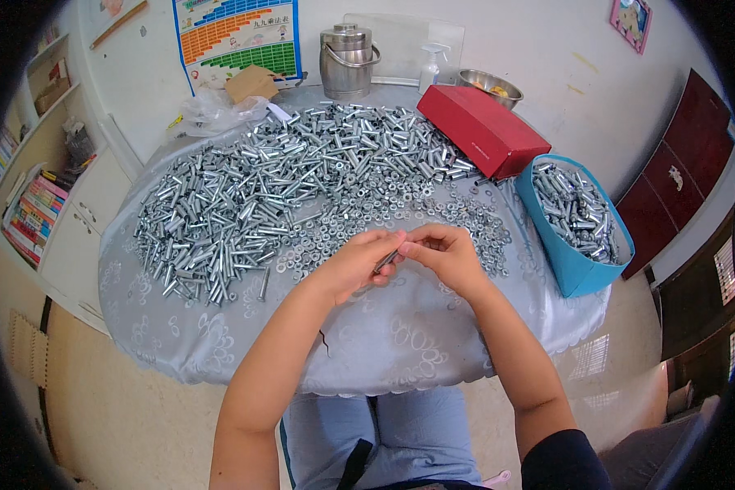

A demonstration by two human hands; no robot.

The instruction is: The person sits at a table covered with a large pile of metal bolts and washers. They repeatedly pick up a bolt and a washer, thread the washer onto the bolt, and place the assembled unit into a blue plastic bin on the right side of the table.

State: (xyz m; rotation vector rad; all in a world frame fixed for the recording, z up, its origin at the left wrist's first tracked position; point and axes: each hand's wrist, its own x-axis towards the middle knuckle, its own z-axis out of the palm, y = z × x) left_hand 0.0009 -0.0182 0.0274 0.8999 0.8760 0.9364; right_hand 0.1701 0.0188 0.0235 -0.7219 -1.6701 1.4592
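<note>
Over the near middle of the table, my left hand (353, 263) is closed around a short grey metal bolt (386, 260), which slants between its fingers. Thumb and forefinger of my right hand (447, 258) are pinched together, touching the left fingertips at the bolt's upper end. Whatever the right fingers hold is hidden. Just beyond both hands spreads a layer of small nuts and washers (376, 214). Farther back and to the left lies a big heap of silvery bolts and metal sleeves (220, 204). One single bolt (264, 284) lies at the heap's near edge.
At the right edge stands a teal fabric bin (584, 280) full of metal bolts. A red box (486, 131) sits behind it. Along the back are a steel pot (347, 65), a spray bottle (429, 69), a metal bowl (498, 86) and a plastic bag (220, 114).
</note>
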